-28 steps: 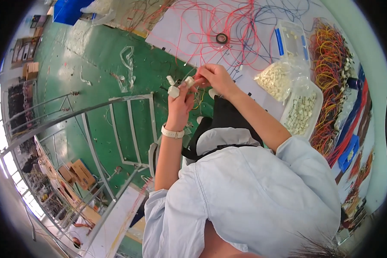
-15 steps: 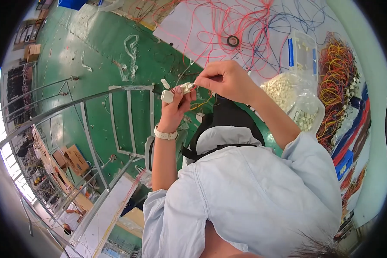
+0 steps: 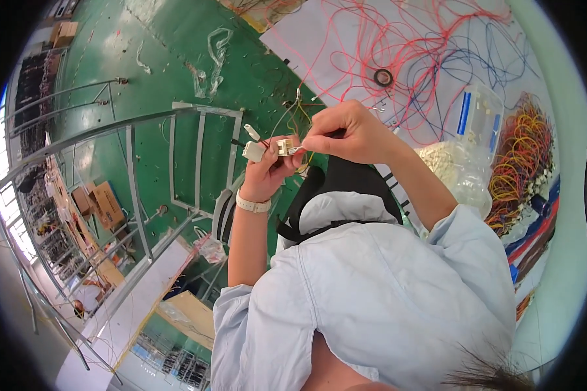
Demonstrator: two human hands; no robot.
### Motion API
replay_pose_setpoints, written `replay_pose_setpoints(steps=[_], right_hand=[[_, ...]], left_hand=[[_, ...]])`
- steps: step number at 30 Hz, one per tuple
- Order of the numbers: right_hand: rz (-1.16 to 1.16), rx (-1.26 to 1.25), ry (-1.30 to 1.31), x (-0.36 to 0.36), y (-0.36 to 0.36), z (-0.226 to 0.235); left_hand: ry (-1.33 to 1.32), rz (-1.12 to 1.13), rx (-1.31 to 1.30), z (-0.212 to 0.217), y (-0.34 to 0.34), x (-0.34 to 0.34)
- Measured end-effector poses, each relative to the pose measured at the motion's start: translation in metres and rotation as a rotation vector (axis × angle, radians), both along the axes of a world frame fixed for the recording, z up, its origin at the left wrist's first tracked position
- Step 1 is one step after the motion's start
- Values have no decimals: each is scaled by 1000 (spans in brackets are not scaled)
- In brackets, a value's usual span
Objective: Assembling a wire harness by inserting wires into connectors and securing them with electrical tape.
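My left hand [image 3: 265, 177], a pale watch [image 3: 253, 206] on its wrist, is closed around a cream-white wire connector [image 3: 285, 147]. A second white connector housing [image 3: 254, 151] and a smaller one [image 3: 252, 132] stick out by its thumb, with short red and dark leads. Thumb and forefinger of my right hand [image 3: 349, 132] pinch together at the connector's right end. A thin wire end [image 3: 297, 150] shows just at those fingertips. Its exact tip is too small to make out. Thin yellow and grey wires [image 3: 299, 107] hang beyond my hands.
A white table [image 3: 293, 39] bears tangled red and blue wires and a black tape roll [image 3: 383, 77]. Right of it are a clear box [image 3: 479, 120], a heap of cream connectors [image 3: 437, 159] and bundled coloured wires [image 3: 525, 156]. A metal frame [image 3: 132, 189] stands left; a person [image 3: 88, 296] is far off.
The view has shifted, so the table and frame sit differently. In my left hand the connector has turned slightly, and my right fingers stay pinched at its end.
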State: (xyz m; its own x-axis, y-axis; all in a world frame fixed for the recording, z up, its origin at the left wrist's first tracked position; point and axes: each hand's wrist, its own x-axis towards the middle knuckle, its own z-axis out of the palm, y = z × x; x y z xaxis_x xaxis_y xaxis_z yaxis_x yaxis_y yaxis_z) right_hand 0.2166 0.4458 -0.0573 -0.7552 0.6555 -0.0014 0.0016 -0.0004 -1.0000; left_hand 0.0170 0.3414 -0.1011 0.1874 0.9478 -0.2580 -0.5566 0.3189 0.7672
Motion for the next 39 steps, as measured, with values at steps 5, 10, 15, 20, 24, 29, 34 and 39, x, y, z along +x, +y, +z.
replay_pose_setpoints(steps=[5,10,15,20,24,29,34,39], right_hand=[[-65,130,-88,-8,10,-1],[-124,542,-119,-9,18,0],[-155,785,-93,-5,24,-4],[-232,1021,-45,-3,16,-11],[-206,1074,-13,0,11,-9],[-162,802,2,-4,6,-16],[-79,472,73,-4,-3,-12],[27,442,9,-3,-11,-2]], left_hand=[[38,26,-47,11,5,-1],[349,97,-58,26,12,-1],[368,178,-70,32,16,11],[361,254,-77,31,9,14],[369,212,-85,34,4,9],[442,186,-40,37,4,20],[425,163,-12,46,-5,14],[475,164,-38,52,-11,17]])
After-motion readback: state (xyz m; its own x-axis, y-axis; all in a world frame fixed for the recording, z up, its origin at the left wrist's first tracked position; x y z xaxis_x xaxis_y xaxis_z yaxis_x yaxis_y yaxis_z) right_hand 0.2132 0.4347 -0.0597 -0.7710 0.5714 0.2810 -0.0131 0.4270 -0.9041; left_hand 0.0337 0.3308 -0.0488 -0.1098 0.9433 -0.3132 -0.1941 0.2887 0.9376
